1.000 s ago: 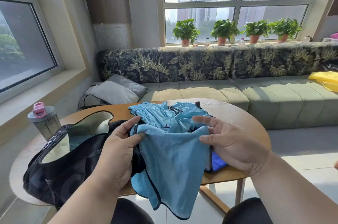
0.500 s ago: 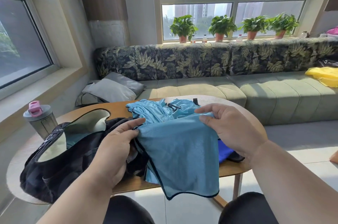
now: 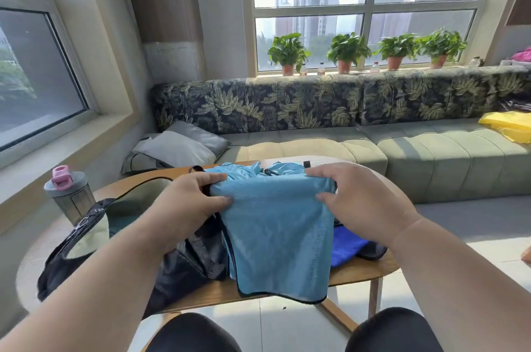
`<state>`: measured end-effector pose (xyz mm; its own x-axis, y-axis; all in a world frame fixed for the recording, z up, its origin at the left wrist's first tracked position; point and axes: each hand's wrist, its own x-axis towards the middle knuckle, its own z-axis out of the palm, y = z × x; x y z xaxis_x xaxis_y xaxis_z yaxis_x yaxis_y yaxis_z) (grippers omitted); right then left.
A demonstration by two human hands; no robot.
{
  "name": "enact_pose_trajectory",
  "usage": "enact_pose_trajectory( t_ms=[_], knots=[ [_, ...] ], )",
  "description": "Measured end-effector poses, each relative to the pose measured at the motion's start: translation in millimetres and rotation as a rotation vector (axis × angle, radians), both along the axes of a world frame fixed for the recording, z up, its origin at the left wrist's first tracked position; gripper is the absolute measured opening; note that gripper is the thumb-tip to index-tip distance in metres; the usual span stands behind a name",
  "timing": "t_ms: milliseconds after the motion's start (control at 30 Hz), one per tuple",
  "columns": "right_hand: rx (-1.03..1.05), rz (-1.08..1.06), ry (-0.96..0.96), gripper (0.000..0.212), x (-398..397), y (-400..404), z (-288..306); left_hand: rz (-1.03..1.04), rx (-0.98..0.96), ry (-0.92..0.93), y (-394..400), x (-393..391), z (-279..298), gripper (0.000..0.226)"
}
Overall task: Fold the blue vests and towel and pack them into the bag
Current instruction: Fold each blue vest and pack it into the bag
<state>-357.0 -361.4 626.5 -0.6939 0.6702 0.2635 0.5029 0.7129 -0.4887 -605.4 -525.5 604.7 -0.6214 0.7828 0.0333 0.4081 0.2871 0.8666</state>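
A light blue vest point(image 3: 280, 239) with dark trim hangs over the near edge of the round wooden table point(image 3: 370, 271), held up by its top fold. My left hand point(image 3: 186, 205) pinches the fold's left end and my right hand point(image 3: 359, 202) pinches its right end. Behind the fold lies another crumpled light blue vest point(image 3: 247, 172). A dark blue towel point(image 3: 346, 245) lies on the table under my right wrist. The black bag point(image 3: 94, 239) sits open on the table's left side, with something teal inside.
A grey shaker bottle point(image 3: 70, 196) with a pink lid stands on the table's far left. A green sofa point(image 3: 431, 156) with grey cushions point(image 3: 178, 147) runs behind the table. Yellow cloth point(image 3: 508, 127) lies on the sofa at right. My knees are under the table's near edge.
Both hands have lifted the vest's top edge and spread apart, pulling the fold straight and flat. The hanging part now falls smoother.
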Motion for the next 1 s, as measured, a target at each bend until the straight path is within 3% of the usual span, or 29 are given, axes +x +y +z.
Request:
enact_pose_trajectory(
  t_ms=[100, 167, 333, 467, 567, 733, 833, 1000],
  knots=[
    [0.057, -0.037, 0.063, 0.027, -13, 9, -2, 0.019, -0.194, 0.426, 15, -9, 17, 0.027],
    [0.101, -0.089, 0.067, 0.021, -23, 22, -3, 0.004, -0.281, 0.616, 26, -16, 29, 0.010],
    [0.195, -0.146, 0.147, 0.014, -46, 43, 30, 0.048, -0.190, 0.837, 56, -37, 54, 0.023],
    [0.237, -0.118, 0.230, 0.011, -50, 56, 50, 0.096, 0.022, 0.938, 59, -52, 65, 0.008],
    [0.192, -0.028, 0.282, 0.016, -35, 48, 33, 0.149, 0.130, 1.018, 33, -36, 45, 0.009],
    [-0.167, 0.141, 0.063, 0.019, 0, 16, -57, 0.077, -0.002, 1.046, -26, -7, -47, 0.025],
    [-0.334, 0.192, -0.034, 0.016, 15, 0, -113, -0.070, -0.083, 1.037, -52, 6, -105, 0.012],
    [-0.505, 0.182, -0.017, 0.021, 25, -10, -146, -0.199, -0.129, 0.815, -72, 12, -126, 0.013]
  ],
)
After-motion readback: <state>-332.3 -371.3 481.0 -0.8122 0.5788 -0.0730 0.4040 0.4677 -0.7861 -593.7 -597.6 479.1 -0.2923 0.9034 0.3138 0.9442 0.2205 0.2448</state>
